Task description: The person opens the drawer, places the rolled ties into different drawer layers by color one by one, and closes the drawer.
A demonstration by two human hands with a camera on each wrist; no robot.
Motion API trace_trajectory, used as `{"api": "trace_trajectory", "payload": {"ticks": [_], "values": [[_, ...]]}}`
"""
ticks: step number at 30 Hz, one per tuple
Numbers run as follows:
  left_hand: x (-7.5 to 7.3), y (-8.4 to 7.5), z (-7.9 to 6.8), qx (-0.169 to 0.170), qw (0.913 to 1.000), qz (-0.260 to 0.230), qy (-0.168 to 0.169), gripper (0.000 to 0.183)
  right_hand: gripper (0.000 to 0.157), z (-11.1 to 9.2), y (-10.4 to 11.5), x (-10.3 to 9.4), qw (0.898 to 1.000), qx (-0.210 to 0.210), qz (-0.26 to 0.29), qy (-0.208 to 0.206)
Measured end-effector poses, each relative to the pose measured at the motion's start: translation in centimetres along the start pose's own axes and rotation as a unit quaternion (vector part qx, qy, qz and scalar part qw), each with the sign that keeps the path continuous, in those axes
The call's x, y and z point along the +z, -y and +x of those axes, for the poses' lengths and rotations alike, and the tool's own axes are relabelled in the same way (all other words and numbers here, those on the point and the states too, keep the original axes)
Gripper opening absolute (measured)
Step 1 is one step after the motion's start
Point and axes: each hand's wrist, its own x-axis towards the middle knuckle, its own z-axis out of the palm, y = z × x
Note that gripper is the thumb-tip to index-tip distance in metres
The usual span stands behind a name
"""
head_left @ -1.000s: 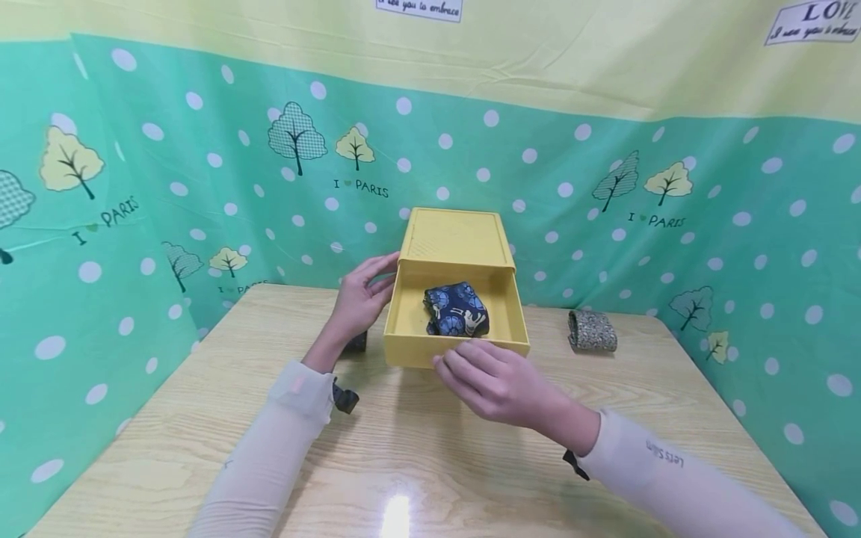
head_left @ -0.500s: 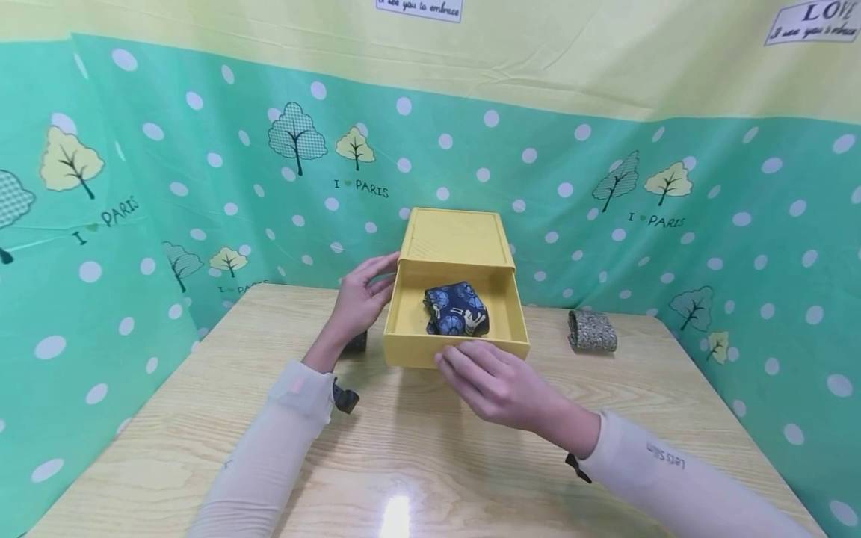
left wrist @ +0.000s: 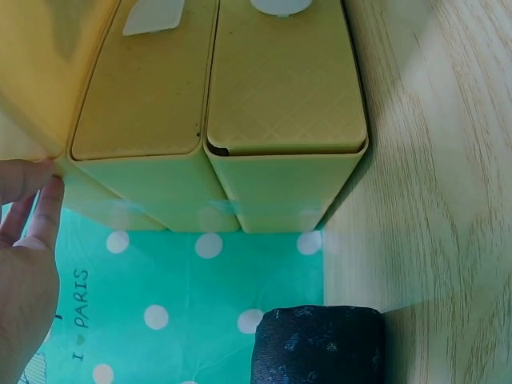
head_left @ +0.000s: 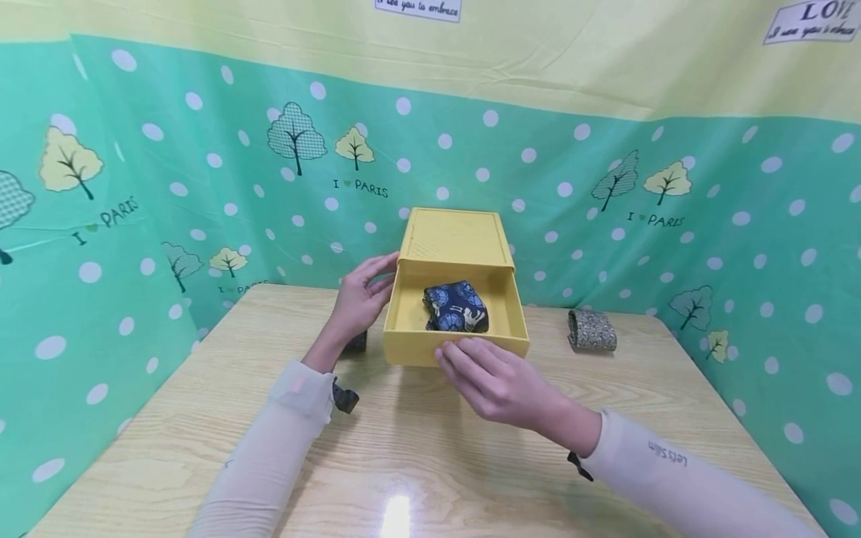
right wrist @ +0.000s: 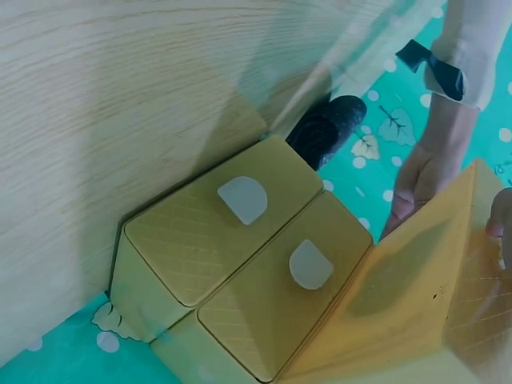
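A yellow drawer unit (head_left: 457, 235) stands at the back of the table, its top drawer (head_left: 417, 347) pulled out toward me. Inside that drawer lies a folded dark blue cloth (head_left: 457, 308) with blue and pale figures. My left hand (head_left: 359, 299) rests against the unit's left side, fingers extended; the left wrist view has its thumb and fingertips at the side edge. With bent fingers, my right hand (head_left: 494, 377) grips the middle of the drawer front, covering whatever handle is there. The right wrist view shows the drawer's underside (right wrist: 400, 272) and the fingertips (right wrist: 500, 216) at its front.
Below are two closed drawers with pale knobs (right wrist: 244, 200). A dark patterned roll of cloth (left wrist: 320, 344) lies left of the unit, partly behind my left wrist in the head view. A grey speckled roll (head_left: 592, 330) lies on the wooden table (head_left: 639, 396) at right. Printed curtains (head_left: 471, 149) surround it.
The drawer front and my right fingertips sit very slightly higher in the head view than before. My left hand has stayed in place.
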Motion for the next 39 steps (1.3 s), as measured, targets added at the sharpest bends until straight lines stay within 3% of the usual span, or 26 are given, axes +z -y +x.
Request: {"api": "trace_trajectory", "payload": {"ticks": [11, 31, 39], "values": [[-0.04, -0.07, 0.09, 0.000, 1.0000, -0.001, -0.002, 0.056, 0.026, 0.39, -0.43, -0.15, 1.000, 0.008, -0.002, -0.001], [-0.12, -0.20, -0.04, -0.006, 1.0000, -0.001, 0.001, 0.057, 0.027, 0.41, -0.59, -0.20, 0.999, 0.015, -0.007, 0.037], [-0.13, -0.11, 0.01, -0.001, 1.0000, 0.002, 0.001, 0.057, 0.027, 0.31, -0.88, 0.13, 0.999, 0.019, -0.003, 0.028]]}}
